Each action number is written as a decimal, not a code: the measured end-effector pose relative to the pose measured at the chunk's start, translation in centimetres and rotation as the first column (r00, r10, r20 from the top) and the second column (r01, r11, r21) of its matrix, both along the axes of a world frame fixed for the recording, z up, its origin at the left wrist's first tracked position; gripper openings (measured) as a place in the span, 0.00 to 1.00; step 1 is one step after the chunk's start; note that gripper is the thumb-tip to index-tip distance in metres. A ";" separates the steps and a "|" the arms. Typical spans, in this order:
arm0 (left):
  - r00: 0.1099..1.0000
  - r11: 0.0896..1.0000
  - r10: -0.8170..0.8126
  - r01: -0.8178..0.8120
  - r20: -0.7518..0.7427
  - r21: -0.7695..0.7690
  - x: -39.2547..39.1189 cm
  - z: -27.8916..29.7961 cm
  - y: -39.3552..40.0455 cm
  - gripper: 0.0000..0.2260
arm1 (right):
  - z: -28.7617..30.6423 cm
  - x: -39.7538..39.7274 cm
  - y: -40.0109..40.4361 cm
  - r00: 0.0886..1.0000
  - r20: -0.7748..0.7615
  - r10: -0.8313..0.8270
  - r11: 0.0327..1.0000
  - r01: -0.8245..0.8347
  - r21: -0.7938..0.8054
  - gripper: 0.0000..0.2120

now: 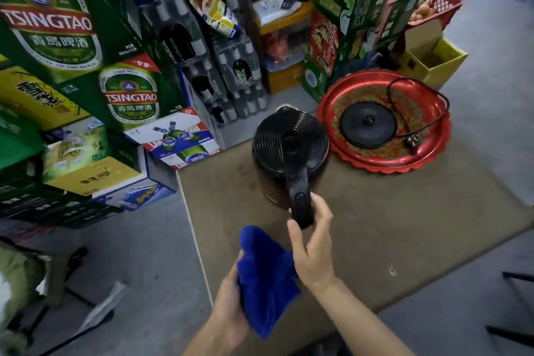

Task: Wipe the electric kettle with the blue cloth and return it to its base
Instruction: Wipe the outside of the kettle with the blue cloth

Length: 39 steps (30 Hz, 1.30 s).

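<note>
A view from a head-worn camera looks down at a brown table (404, 240) in a storeroom crowded with stacked beer cartons (52, 23). A black electric kettle (290, 150) stands upright near the table's far edge, off its base. Its lid faces up toward the camera, so its long axis runs vertically. The handle (299, 191) points toward the person and the spout (284, 108) points away, toward the cartons.

The right hand (310, 251) closes its fingers and thumb around the lower end of the handle. The left hand (231, 300) is curled around a bunched blue cloth (265, 269), held just below and to the left of the kettle; the cloth does not appear to touch the kettle.

The round black base (367, 124) lies on a red decorated tray (384, 121) just to the right of the kettle, its cord (419, 101) looped across the tray and its plug (413, 140) resting near the rim.

The step in hand appears to be either the start of wiping or the end of it; which one cannot be told. If wiping remains, the next move calls for bringing the cloth up against the kettle's side while the right hand steadies it. Returning it would mean lifting by the handle, carrying it right, and centring it over the base's middle connector, clear of the cord.
</note>
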<state>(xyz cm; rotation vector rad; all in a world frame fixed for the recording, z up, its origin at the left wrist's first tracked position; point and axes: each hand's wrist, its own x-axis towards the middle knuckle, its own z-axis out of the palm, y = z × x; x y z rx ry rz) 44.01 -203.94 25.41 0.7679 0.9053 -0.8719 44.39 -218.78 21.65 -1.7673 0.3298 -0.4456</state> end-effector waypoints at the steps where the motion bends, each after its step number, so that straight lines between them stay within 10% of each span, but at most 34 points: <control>1: 1.000 0.999 -0.010 0.010 0.000 0.031 -0.6 0.0 -0.5 0.25 | 0.1 -0.6 -0.4 0.999 -0.043 -0.023 0.998 0.021 -0.051 0.26; 4: 0.999 0.998 -0.032 0.032 -0.007 0.060 -2.4 0.8 -2.7 0.25 | 0.7 -5.5 -0.9 0.989 -0.147 0.020 0.995 -0.034 -0.089 0.35; 7: 0.996 0.994 -0.086 0.084 0.016 0.062 -4.1 2.5 -6.2 0.22 | 0.9 -10.5 0.3 0.939 -0.200 0.278 0.940 -0.223 0.260 0.40; 10: 0.991 0.990 -0.121 0.116 0.056 0.086 -4.9 3.0 -9.3 0.22 | 0.5 -10.5 -0.9 0.970 -0.225 0.093 0.851 0.040 0.524 0.35; 13: 0.806 0.789 -0.506 0.289 0.307 0.542 -4.3 4.5 -9.2 0.10 | 1.2 -9.0 -4.3 0.910 -0.408 0.073 0.368 0.356 0.859 0.27; 16: 0.550 0.568 -0.608 -0.204 0.573 0.797 -0.5 7.7 -7.9 0.12 | 3.1 -7.4 -6.9 0.960 -0.271 0.065 0.153 0.258 0.954 0.39; 19: 0.259 0.416 -0.800 -0.411 0.541 0.811 5.9 9.0 -8.5 0.17 | 5.7 -3.3 -7.0 0.996 -0.085 -0.037 0.356 0.093 0.930 0.41; 23: 0.280 0.131 -0.945 -0.141 0.167 0.981 13.6 8.7 -13.8 0.42 | 2.6 2.4 -5.3 0.999 0.040 -0.019 0.737 -0.013 0.676 0.33; 27: 0.216 -0.213 -0.957 -0.063 -0.195 0.975 14.3 6.2 -15.6 0.49 | -7.7 5.5 -3.6 0.986 -0.161 -0.041 0.641 0.150 0.752 0.38; 30: 0.201 -0.252 -0.954 -0.134 -0.223 0.958 13.9 5.8 -15.4 0.47 | -6.4 4.6 -2.1 0.953 -0.300 -0.035 0.571 0.265 0.777 0.51; 36: 0.073 -0.262 -0.965 -0.185 -0.252 0.947 14.2 5.9 -13.8 0.45 | 1.5 5.6 -2.4 0.995 0.028 -0.096 0.824 0.064 0.564 0.21; 39: 0.027 -0.243 -0.970 -0.219 -0.243 0.945 13.8 5.9 -12.8 0.45 | -0.4 8.9 -6.1 0.987 0.023 -0.161 0.821 0.121 0.558 0.21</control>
